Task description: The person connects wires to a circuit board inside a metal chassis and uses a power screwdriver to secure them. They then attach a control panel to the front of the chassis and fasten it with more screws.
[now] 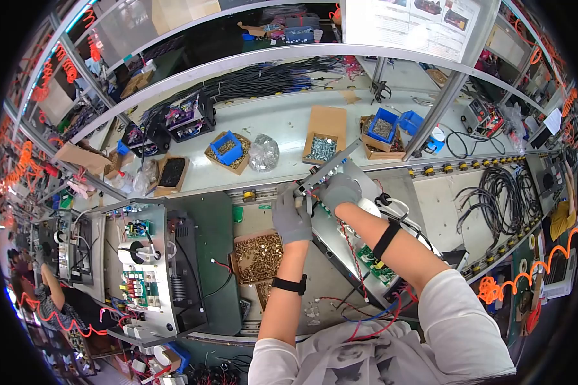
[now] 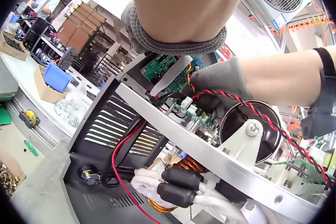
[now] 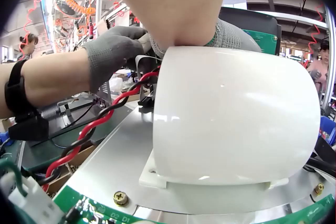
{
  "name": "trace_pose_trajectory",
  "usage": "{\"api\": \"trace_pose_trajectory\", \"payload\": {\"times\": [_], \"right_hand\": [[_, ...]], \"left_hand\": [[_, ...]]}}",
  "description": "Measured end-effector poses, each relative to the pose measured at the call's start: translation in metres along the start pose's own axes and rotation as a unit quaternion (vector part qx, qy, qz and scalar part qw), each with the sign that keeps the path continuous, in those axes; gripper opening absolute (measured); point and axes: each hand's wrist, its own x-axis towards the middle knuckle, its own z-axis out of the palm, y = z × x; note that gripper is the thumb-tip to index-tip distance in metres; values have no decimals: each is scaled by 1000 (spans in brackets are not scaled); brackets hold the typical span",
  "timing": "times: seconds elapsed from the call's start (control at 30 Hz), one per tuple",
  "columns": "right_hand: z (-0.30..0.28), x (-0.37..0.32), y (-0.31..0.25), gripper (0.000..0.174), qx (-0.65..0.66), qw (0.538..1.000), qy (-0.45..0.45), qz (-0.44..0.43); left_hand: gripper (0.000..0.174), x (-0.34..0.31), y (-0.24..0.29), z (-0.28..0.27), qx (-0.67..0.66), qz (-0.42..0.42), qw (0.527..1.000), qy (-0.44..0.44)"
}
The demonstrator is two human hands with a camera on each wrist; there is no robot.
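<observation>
Grey gloves cover both hands. In the head view the left hand (image 1: 292, 217) is at the end of an upright panel (image 1: 331, 168) on a metal chassis, its fingers curled at the panel's edge. The right hand (image 1: 342, 191) reaches behind that panel, its fingertips hidden. The left wrist view has the right hand (image 2: 216, 81) beside a green circuit board (image 2: 185, 62) and small wires, above a slotted black panel (image 2: 123, 124). A red and black twisted wire (image 2: 247, 104) runs past it. A large white cylinder (image 3: 236, 116) hides most of the right hand in the right wrist view.
A box of brass screws (image 1: 258, 258) lies left of the chassis. Farther left stands another chassis (image 1: 164, 256) with circuit boards. Small boxes of fasteners (image 1: 321, 147) and blue bins (image 1: 227, 149) line the back shelf. Coiled black cables (image 1: 504, 202) lie at the right.
</observation>
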Motion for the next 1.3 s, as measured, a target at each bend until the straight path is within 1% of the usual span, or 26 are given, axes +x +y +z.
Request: {"api": "trace_pose_trajectory", "payload": {"times": [0.07, 0.13, 0.2, 0.23, 0.33, 0.4, 0.47, 0.53, 0.63, 0.7, 0.73, 0.77, 0.83, 0.87, 0.9, 0.97, 1.07, 1.17, 1.3], "right_hand": [[4, 3, 2, 34, 11, 1000, 0, -1], [4, 4, 3, 35, 21, 1000, 1, 0], [-2, 2, 2, 37, 25, 999, -28, -1], [-1, 1, 1, 37, 25, 999, -27, 1], [1, -1, -2, 38, 23, 1000, -4, 12], [5, -1, -3, 37, 48, 998, 21, 36], [8, 1, -2, 36, 45, 998, 17, 34], [7, 1, -1, 36, 43, 999, 17, 29], [3, -3, 0, 37, 30, 999, 30, -3], [0, -5, -1, 39, 40, 999, 2, -11], [-1, -6, -2, 38, 38, 999, 7, -9], [-1, -6, -4, 38, 38, 999, 9, -14], [0, -6, -6, 38, -2, 999, 38, 4], [-2, -8, -7, 37, -17, 999, 49, -10], [-1, -9, -8, 37, -19, 999, 48, -11], [-3, -9, -10, 36, -42, 998, 41, -19], [-8, -14, -14, 34, -64, 997, 42, -13], [-1, -10, -13, 34, -83, 995, 52, 3], [3, -9, -12, 35, -94, 993, 73, -14]], "left_hand": [[30, -1, 4, -3, -8, -26, 999, -18], [29, -2, 2, 0, -7, -21, 1000, -6], [28, -3, 3, 2, -8, -16, 1000, 4], [29, -3, 4, 1, -11, -16, 1000, 6], [30, -3, 5, 0, -27, -15, 1000, 2], [31, -4, 2, -3, -35, -16, 999, -1], [31, -5, -2, 0, -22, -22, 999, -15], [29, -7, -5, 1, -18, -16, 1000, -7], [27, -4, -4, 2, -10, -6, 1000, 14], [26, -3, -7, 4, 7, 6, 1000, 4], [24, -5, -8, 4, -35, -36, 998, -43], [24, -4, -7, 2, -33, -36, 998, -37], [23, -3, -5, -1, -42, -30, 998, -42], [21, -1, -1, -6, -50, -27, 997, -44], [21, -2, -4, -5, -50, -30, 997, -44], [23, -3, -9, -2, -40, 10, 999, -23], [25, -2, -8, -2, -13, 24, 1000, -8], [23, -1, -12, 2, -38, 28, 999, -4], [23, -2, -12, 1, -23, 35, 999, 4]]}}
